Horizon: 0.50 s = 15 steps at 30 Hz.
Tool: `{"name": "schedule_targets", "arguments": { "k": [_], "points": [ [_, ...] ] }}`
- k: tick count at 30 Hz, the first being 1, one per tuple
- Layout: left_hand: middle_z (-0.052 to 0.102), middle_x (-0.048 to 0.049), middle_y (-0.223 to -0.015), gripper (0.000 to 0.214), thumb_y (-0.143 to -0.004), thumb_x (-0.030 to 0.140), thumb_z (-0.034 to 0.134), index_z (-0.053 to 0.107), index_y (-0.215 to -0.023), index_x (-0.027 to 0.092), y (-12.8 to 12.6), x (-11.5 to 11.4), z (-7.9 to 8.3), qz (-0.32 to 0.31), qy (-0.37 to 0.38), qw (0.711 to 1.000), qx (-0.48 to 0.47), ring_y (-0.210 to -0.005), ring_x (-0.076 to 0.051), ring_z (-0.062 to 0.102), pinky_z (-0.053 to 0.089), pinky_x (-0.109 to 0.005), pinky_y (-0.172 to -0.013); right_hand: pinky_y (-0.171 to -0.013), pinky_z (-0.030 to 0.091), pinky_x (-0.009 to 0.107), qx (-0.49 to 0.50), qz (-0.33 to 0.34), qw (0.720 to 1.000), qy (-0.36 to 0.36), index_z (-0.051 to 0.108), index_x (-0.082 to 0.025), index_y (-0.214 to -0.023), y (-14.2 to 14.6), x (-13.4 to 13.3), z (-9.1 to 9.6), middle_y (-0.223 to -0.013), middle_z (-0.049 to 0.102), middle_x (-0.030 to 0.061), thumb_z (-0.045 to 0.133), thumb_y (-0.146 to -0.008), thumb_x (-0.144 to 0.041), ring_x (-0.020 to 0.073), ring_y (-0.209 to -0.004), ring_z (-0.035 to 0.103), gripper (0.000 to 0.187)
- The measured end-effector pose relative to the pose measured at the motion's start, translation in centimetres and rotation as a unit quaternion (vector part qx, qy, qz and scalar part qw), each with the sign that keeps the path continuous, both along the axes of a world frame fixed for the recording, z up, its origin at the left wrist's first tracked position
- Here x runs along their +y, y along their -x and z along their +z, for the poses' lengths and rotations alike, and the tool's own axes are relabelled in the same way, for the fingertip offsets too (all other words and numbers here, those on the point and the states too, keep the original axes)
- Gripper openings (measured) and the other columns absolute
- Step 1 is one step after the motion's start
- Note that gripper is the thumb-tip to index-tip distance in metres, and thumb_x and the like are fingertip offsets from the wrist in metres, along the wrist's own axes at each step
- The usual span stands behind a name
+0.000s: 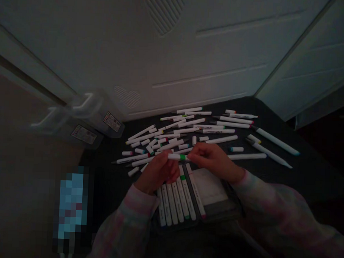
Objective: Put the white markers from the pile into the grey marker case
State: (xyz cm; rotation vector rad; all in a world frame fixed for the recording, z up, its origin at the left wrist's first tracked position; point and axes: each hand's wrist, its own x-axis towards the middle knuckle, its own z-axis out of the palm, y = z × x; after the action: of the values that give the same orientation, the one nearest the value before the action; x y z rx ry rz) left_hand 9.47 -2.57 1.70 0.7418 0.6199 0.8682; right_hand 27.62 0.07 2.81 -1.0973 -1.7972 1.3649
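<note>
1. Marker (pixel 175 156), white with a green band: lay roughly level above the case, pinched between the fingertips of my left hand (pixel 158 170) and right hand (pixel 207 159).
2. Mismatch: loose caps, among them a teal-ended cap (pixel 235 149), lay scattered on the dark tabletop (pixel 238 105); dim light, I judged, could have made me confuse similar colours.
3. Staining: the blue-ended marker (pixel 275 140) lay uncapped, so a trailing sleeve (pixel 273 209) might have caught ink.
4. Marker case (pixel 218 211), open: its left side held a row of white markers (pixel 173 201); a pink-ended marker (pixel 196 192) lay along the middle, where folding could have pinched it.
5. Translucent boxes (pixel 95 110), two, labelled: their contents I could not tell.
</note>
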Motion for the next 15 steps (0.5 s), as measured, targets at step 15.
{"name": "schedule_targets", "arguments": {
  "k": [15],
  "points": [
    [0.039, 0.0057, -0.049, 0.04, -0.073, 0.053, 0.051, 0.04, -0.06, 0.016, -1.0, 0.3, -0.5, 0.075, 0.009, 0.997, 0.01, -0.04, -0.006, 0.042, 0.029, -0.016, -0.032, -0.047, 0.033, 0.021, -0.075, 0.009, 0.997, -0.025, 0.056, -0.017, -0.071, -0.5, 0.6, 0.4, -0.055, 0.05, -0.002, 0.05, -0.078, -0.043, 0.009, -0.05, 0.045, 0.028]
  ]
}}
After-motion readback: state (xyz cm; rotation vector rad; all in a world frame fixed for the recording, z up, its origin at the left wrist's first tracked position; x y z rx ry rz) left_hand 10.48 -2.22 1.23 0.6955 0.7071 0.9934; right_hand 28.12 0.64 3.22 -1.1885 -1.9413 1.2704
